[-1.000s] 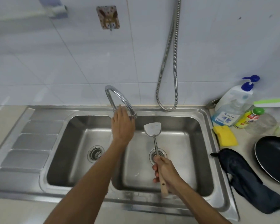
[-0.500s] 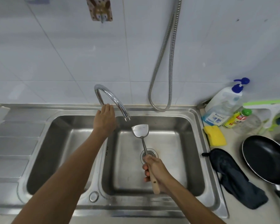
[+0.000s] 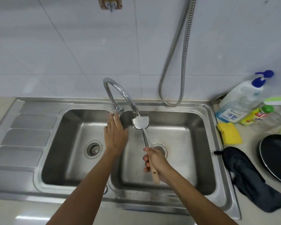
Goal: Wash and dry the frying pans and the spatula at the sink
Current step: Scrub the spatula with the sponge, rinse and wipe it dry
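My right hand (image 3: 156,163) grips the wooden handle of the metal spatula (image 3: 140,123). Its blade is held right under the spout of the curved faucet (image 3: 120,90), over the right basin of the steel double sink (image 3: 208,140). My left hand (image 3: 115,135) reaches to the faucet's base, fingertips at the tap handle (image 3: 118,109). A black frying pan (image 3: 277,156) lies on the counter at the right edge, partly cut off by the frame. I cannot tell whether water is running.
On the right counter lie a dark cloth (image 3: 251,181), a yellow sponge (image 3: 229,133), a pump soap bottle (image 3: 243,99) and a yellow dish-soap bottle (image 3: 256,115). A metal hose (image 3: 177,62) hangs on the tiled wall. The drainboard (image 3: 23,135) lies left of the sink.
The spatula's blade has risen to sit under the spout. My left hand has stayed at the faucet's base. The camera has shifted its aim.
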